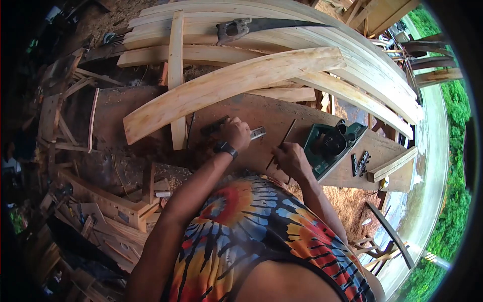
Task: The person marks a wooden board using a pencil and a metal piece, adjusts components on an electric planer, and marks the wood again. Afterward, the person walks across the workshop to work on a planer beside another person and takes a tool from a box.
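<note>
My left hand (236,135), with a dark watch at the wrist, is closed over a tool on the brown work board (216,110). A silver metal end (257,132) of that tool shows on the right and a dark part (215,126) on the left; its kind is hidden under the fingers. In my right hand (293,161) is a thin dark stick (288,135), slanting up past the fist. Just right of this hand rests a green electric planer (332,143). A wide curved plank (226,90) lies beyond both hands, across a narrow upright slat (176,75).
A handsaw (236,30) lies on stacked long boards (302,15) at the back. Small black metal parts (360,163) and short wood blocks (392,165) sit right of the planer. At lower left stands a wooden frame (108,201); wood shavings (347,206) cover the ground.
</note>
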The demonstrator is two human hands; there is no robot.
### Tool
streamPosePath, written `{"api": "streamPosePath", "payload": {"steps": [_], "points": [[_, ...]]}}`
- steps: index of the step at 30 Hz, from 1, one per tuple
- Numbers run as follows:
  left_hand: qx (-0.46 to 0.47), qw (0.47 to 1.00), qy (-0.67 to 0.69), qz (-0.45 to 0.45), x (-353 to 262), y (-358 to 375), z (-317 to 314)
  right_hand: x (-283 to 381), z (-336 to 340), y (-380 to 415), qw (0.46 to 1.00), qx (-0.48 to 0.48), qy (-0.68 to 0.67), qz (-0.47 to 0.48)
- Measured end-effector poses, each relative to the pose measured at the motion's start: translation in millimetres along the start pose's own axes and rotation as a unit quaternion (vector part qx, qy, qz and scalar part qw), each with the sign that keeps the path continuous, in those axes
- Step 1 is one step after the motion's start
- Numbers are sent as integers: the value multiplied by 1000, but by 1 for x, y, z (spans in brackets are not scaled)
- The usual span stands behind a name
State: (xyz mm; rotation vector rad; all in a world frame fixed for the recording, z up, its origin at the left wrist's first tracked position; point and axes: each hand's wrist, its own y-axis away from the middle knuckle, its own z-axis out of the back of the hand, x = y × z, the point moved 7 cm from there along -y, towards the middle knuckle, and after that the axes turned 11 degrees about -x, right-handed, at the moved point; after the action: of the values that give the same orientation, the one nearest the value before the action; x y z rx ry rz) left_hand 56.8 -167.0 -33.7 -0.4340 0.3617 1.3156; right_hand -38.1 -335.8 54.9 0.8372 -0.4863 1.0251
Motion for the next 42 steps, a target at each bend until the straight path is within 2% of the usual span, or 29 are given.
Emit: {"api": "streamPosePath", "payload": {"steps": [4,7,11,14,18,21,23,25,28,30,31,34,35,40,42], "points": [[-46,997,-32,-55,-3,-1,0,-12,-16,-9,995,11,48,88],[-64,994,-24,-90,0,-1,-2,-15,-21,-15,992,22,96,77],[-74,996,20,-52,2,7,20,-25,-33,-22,989,22,132,62],[-81,995,31,-42,8,24,38,-19,-41,-23,986,4,128,103],[-52,997,14,-49,17,64,48,-31,-52,-27,988,7,129,79],[83,995,31,-37,29,92,39,-30,-50,-26,990,7,133,36],[122,988,90,-18,38,105,37,-25,-50,-24,992,9,123,-4],[161,980,114,15,47,109,38,-42,-56,-37,986,-7,164,25],[138,987,80,-11,55,106,52,-52,-55,-47,974,-47,217,40],[165,982,83,29,57,104,71,-46,-51,-49,959,-81,267,51],[177,979,85,49,57,103,83,-42,-50,-50,960,-66,270,26],[173,978,94,64,69,106,96,-32,-47,-58,952,-76,294,24],[169,978,93,75,74,109,98,-26,-46,-58,943,-92,317,49],[150,981,64,101,99,127,85,-3,-45,-68,949,-97,285,94],[129,986,82,63,102,133,81,23,-49,-66,959,-78,246,120]]}}
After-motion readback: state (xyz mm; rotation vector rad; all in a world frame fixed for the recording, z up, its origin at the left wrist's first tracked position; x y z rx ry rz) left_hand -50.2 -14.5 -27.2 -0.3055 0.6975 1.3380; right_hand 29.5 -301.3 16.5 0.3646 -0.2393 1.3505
